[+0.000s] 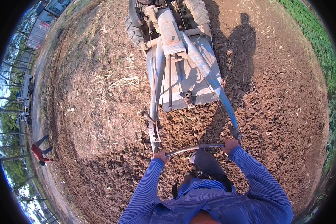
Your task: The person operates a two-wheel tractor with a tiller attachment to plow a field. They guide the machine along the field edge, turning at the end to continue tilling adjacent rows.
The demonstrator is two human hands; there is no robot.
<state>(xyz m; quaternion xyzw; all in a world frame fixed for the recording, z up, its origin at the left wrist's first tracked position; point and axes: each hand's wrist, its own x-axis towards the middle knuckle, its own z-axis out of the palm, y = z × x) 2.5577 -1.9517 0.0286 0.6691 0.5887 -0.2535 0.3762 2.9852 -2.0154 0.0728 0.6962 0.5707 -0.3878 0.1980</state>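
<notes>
Both hands grip the curved metal crossbar (196,147) at the rear of a walk-behind tractor (172,33). My left hand (161,156) is closed around the bar's left end, beside the left handle arm (153,128). My right hand (230,145) wraps its right end, just below the blue right handle arm (225,102). A lever (148,116) and cables run along the left arm. Ahead of the bar, a dusty metal tiller cover (170,96) lies low over the soil. Lugged tyres (197,12) show near the top of the view.
Broken, tilled soil (112,179) surrounds my feet, with one dark boot (208,163) visible. Paler ground with dry straw (123,81) lies to the left. Green plants (316,36) border the right. Far left are a person in red (39,152), a parked vehicle (26,95) and trees.
</notes>
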